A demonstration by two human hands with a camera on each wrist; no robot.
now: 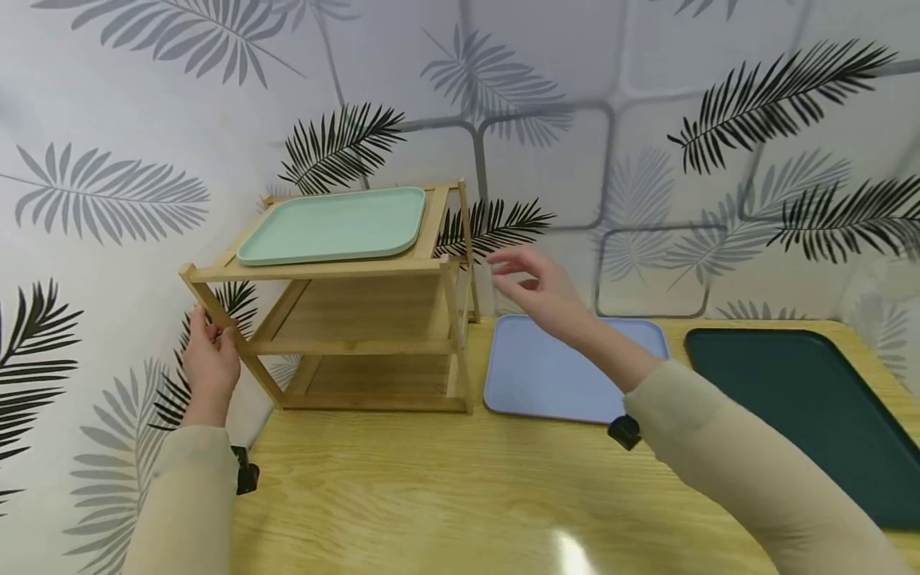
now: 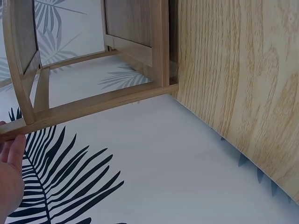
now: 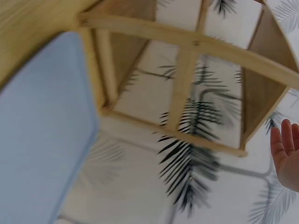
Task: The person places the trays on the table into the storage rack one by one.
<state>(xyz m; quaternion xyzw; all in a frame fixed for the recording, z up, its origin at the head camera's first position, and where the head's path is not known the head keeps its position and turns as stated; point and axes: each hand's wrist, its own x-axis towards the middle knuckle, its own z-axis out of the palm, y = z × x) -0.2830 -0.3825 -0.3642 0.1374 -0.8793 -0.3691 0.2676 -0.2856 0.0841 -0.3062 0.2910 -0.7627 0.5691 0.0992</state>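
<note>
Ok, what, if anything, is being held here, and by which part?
The left hand grips the wooden rack by its front-left post, below the top shelf. The right hand holds nothing.

The wooden shelf rack (image 1: 352, 347) is light tan. The rectangular mint-green tray (image 1: 334, 226), pale blue tray (image 1: 546, 375) and dark green tray (image 1: 798, 399) are plain. The yellow wooden surface (image 1: 402, 487) has wavy lines. The white wall (image 1: 561, 40) has black and grey leaves (image 1: 779, 101).

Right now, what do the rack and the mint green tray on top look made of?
The rack: probably wood or bamboo, smooth, judging by its tan colour and faint grain. The mint green tray: perhaps plastic, mostly matte, given its even colour and rounded corners; coated metal remains possible.
</note>
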